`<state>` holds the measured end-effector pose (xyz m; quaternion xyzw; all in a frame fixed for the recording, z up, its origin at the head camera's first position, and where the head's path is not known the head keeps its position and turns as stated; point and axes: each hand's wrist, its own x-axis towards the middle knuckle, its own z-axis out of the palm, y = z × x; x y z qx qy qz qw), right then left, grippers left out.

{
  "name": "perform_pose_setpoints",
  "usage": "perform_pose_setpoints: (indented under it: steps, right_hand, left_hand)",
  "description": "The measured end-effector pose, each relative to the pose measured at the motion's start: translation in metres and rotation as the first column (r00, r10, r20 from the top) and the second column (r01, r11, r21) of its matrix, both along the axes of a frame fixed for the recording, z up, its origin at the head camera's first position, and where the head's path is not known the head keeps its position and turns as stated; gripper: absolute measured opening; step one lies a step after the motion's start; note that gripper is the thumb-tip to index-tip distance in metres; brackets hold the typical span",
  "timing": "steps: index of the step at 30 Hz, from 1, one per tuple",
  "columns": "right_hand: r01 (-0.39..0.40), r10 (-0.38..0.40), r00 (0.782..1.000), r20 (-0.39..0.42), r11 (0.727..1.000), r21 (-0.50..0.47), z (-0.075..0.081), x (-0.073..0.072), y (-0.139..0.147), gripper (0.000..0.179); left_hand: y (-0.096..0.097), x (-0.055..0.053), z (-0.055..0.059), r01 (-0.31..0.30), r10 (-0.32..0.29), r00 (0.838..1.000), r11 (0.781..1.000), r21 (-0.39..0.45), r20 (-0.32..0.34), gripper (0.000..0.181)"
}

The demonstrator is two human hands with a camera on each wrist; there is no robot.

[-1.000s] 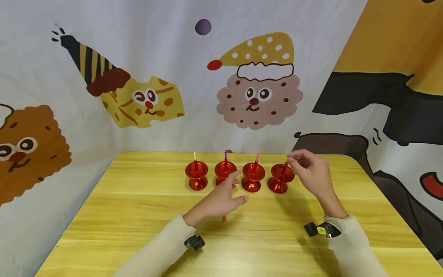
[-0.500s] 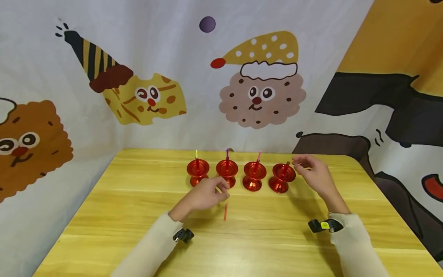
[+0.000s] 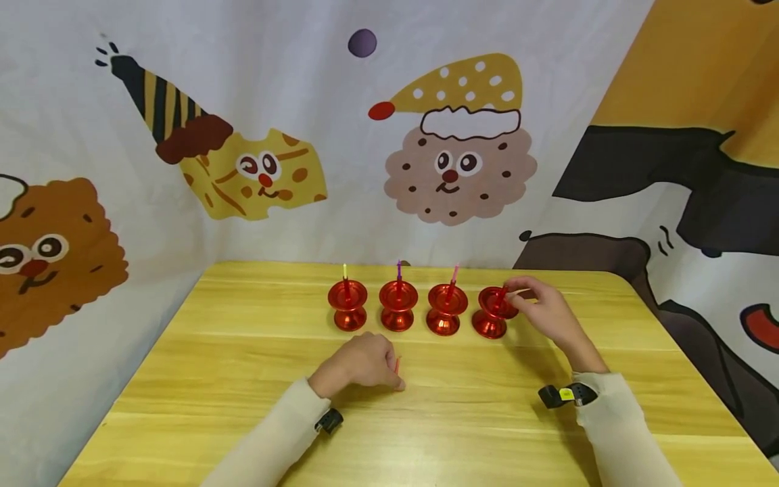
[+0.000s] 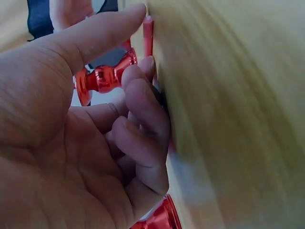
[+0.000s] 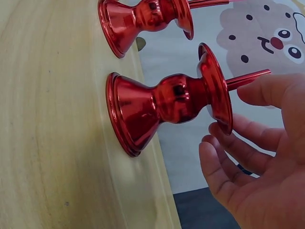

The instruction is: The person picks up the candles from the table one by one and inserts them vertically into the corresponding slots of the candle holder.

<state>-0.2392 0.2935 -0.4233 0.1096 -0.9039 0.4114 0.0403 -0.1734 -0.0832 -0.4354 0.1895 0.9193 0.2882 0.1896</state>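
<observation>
A thin red candle lies on the table in front of the row of holders. Over it, my left hand has thumb and forefinger apart, their tips right at the candle in the left wrist view; the other fingers curl loosely. At the right end of the row stands a shiny red candle holder with no candle showing above its tube. My right hand grips this holder, thumb against the tube and fingers at the dish rim.
Left of it, several matching holders stand upright: one with a pink candle, one with a purple candle, one with a yellow candle. The wooden table ends at a printed cloth backdrop behind the row.
My left hand has come back from the holders and down to the red candle. My right hand drew slightly away from the right-end holder, then returned to grip it.
</observation>
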Motion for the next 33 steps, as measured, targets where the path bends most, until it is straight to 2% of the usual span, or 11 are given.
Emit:
perform_pose_setpoints:
  steps: [6, 17, 19, 26, 33]
  right_hand:
    - [-0.054, 0.053, 0.998, 0.046, 0.998, 0.015, 0.0006, -0.0006, 0.0001, 0.044]
    - [-0.122, 0.125, 0.988, 0.094, 0.992, -0.042, -0.0021, -0.0015, 0.0031, 0.049]
    - [-0.124, 0.128, 0.987, 0.096, 0.991, -0.049, -0.0019, -0.0015, 0.0034, 0.049]
    - [-0.139, 0.145, 0.985, 0.094, 0.988, -0.069, -0.0018, -0.0012, 0.0052, 0.048]
    - [-0.138, 0.144, 0.986, 0.088, 0.988, -0.069, -0.0033, -0.0014, 0.0057, 0.047]
  left_hand:
    - [0.0009, 0.0000, -0.0025, -0.003, 0.003, 1.000, 1.000, -0.020, -0.017, 0.028]
    - [-0.0011, -0.0018, -0.0075, 0.001, -0.001, 1.000, 1.000, 0.007, -0.016, 0.027]
    - [-0.0012, -0.0021, -0.0076, 0.007, -0.007, 1.000, 1.000, 0.013, -0.027, 0.026]
    - [0.0007, -0.0041, -0.0085, 0.041, -0.040, 0.996, 0.999, 0.011, -0.077, 0.045]
    - [0.0026, -0.0037, -0.0097, 0.052, -0.057, 0.990, 0.998, -0.038, -0.133, 0.044]
